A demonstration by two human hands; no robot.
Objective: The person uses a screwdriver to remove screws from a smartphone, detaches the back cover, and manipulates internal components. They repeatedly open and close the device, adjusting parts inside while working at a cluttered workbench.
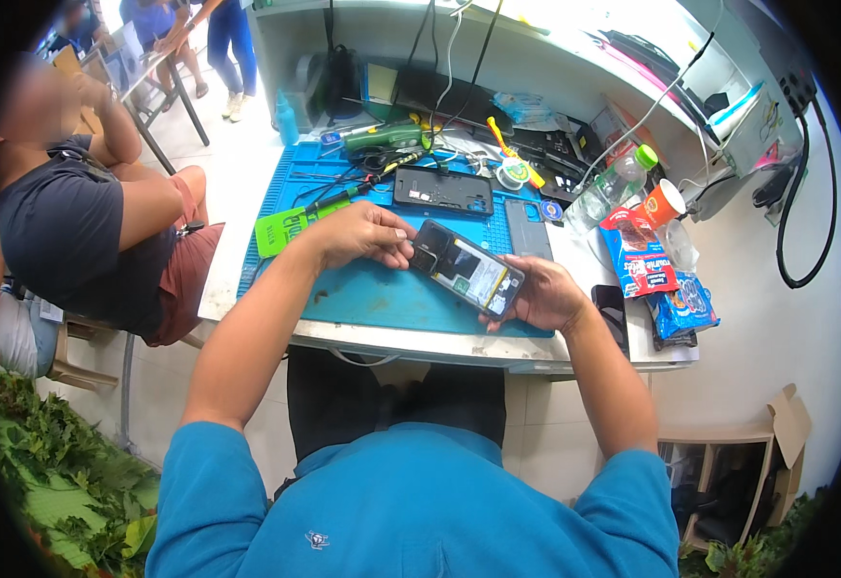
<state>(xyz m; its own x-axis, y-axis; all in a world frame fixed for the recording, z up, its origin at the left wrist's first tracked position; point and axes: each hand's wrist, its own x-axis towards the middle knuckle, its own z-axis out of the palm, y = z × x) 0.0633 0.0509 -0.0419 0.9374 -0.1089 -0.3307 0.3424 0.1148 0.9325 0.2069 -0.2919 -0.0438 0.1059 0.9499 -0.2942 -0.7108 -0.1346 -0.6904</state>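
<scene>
A dark smartphone point(467, 271) is held at a slant over the blue repair mat point(362, 294), its bright patterned face turned up. I cannot tell if that face is a lit screen or the opened inside. My right hand point(544, 294) wraps around its lower right end, thumb along the edge. At the upper left end, my left hand point(367, 236) pinches the phone's edge between thumb and fingers. Just beyond lies an open black phone housing point(442, 191). A grey flat panel point(528, 229) rests on the mat behind my right hand.
Left of my left hand is a bright green card point(280, 231). Tools and cables crowd the back around a green heat tool point(382, 138). To the right stand a bottle point(613, 188), an orange cup point(663, 202) and snack packets point(640, 255). Another person point(102, 212) sits at left.
</scene>
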